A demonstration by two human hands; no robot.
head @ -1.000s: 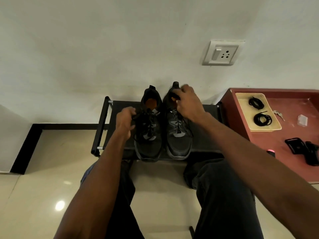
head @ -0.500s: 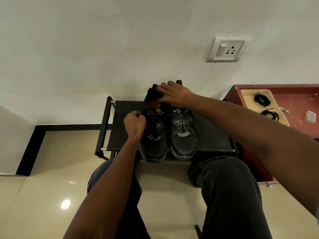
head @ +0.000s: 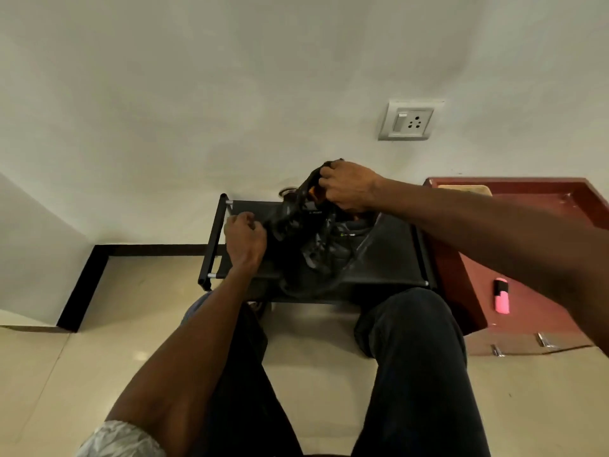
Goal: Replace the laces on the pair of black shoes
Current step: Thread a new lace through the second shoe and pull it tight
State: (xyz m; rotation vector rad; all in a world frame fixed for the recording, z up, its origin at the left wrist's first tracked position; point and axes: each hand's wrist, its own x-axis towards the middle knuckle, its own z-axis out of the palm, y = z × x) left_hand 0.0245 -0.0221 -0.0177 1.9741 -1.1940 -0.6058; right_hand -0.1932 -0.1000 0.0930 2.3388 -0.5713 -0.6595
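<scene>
The right hand (head: 351,189) grips the heel collar of one black shoe (head: 296,222), tilting it up. The left hand (head: 245,235) is curled beside it; blur hides whether it pinches a lace. Both blurred shoes sit on the black rack (head: 392,255), beside a red cabinet (head: 461,278).

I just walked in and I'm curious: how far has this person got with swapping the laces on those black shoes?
Barely started, by the look of it. Nothing looks finished: the near shoe on the rack is blurred but seems laced with its old lace. In hand: the right hand grips that shoe's heel end, tipping it up, while the left hand pinches at its lace. Left: unlacing and relacing both shoes; the other shoe lies untouched behind.
</scene>
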